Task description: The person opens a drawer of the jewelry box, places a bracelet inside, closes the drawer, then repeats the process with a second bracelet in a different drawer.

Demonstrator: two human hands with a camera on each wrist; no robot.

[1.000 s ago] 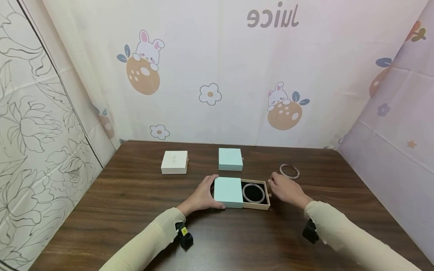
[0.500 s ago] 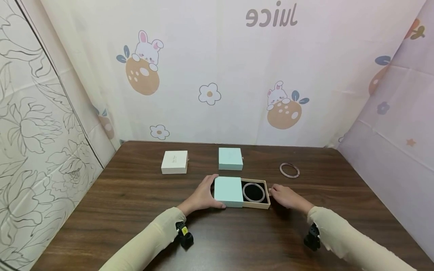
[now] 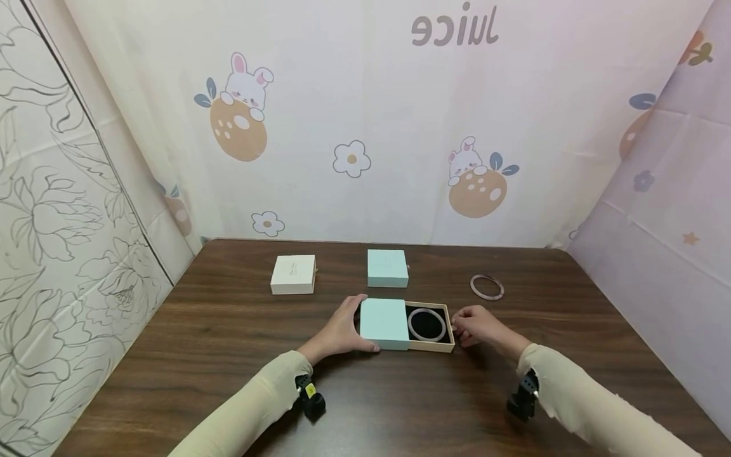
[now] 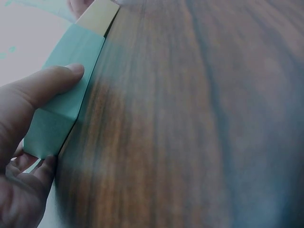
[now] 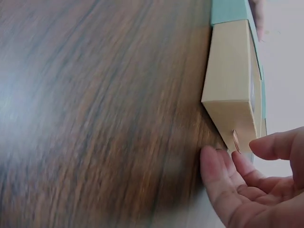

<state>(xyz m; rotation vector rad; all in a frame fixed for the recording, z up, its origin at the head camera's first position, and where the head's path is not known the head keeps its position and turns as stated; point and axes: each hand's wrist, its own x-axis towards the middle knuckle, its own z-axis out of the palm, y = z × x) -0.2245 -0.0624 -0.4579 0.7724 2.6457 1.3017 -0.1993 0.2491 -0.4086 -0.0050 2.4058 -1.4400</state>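
My left hand (image 3: 338,327) grips the mint-green sleeve of a jewellery box (image 3: 384,324) from its left end, thumb along the near side and fingers at the far side. A cream drawer (image 3: 436,347) slides partway out to the right, with a pale bangle (image 3: 427,325) lying on its black lining. At the drawer's front, my right hand (image 3: 480,327) has its thumb and a fingertip on either side of the small ribbon tab (image 5: 236,141). The right wrist view shows a slight gap between thumb and tab. In the left wrist view, the thumb (image 4: 66,78) presses the sleeve's side.
Behind the drawer box stand a closed mint-green box (image 3: 387,268) and, further left, a closed cream box (image 3: 293,274). Another bangle (image 3: 487,287) lies at the right on the dark wooden table (image 3: 365,406). A printed curtain (image 3: 365,101) hangs at the back.
The right hand came down and left from beside the loose bangle to the drawer's ribbon tab; its fingers have since spread a little. Left hand and box stay in place.
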